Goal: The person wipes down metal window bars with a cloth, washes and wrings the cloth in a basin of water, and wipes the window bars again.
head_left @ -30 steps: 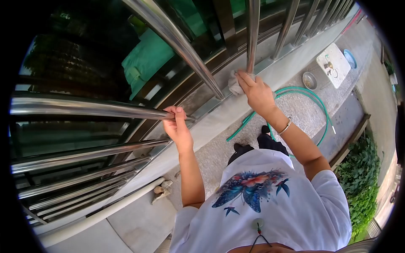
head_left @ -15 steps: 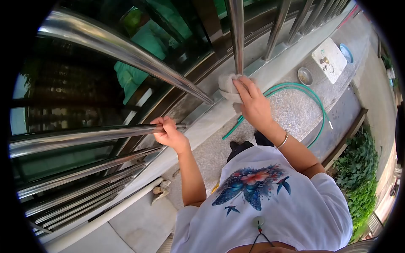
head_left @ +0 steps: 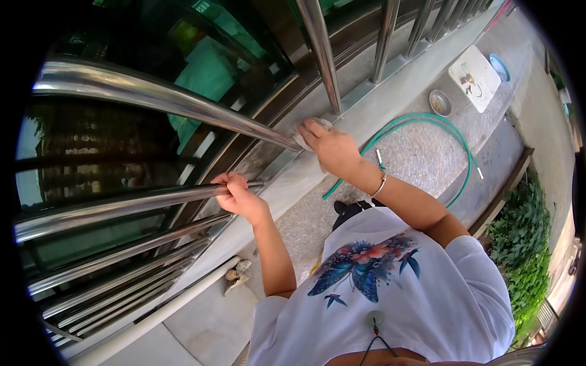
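My left hand (head_left: 238, 194) is wrapped round a shiny metal bar (head_left: 122, 205) near its lower end. My right hand (head_left: 332, 149) presses a greyish cloth (head_left: 314, 129) on the metal rail (head_left: 348, 102) at the foot of the bars, between two of them. The cloth is mostly hidden under the fingers. Just left of the right hand, a thick bar (head_left: 183, 107) meets the rail. Another bar (head_left: 322, 58) rises on its far side. Behind the bars is a dark window (head_left: 91, 140).
A green hose (head_left: 455, 129) lies coiled on the speckled stone floor (head_left: 421, 155). Beyond it are a metal bowl (head_left: 439, 104), a white board (head_left: 464, 82) with small items, and a blue basin (head_left: 499, 67). A white pipe (head_left: 152, 314) runs along the wall; leafy plants (head_left: 519, 250) grow at right.
My right hand has moved left with the cloth, from the foot of one bar to the rail beside the thick bar. The left hand keeps its grip on its bar.
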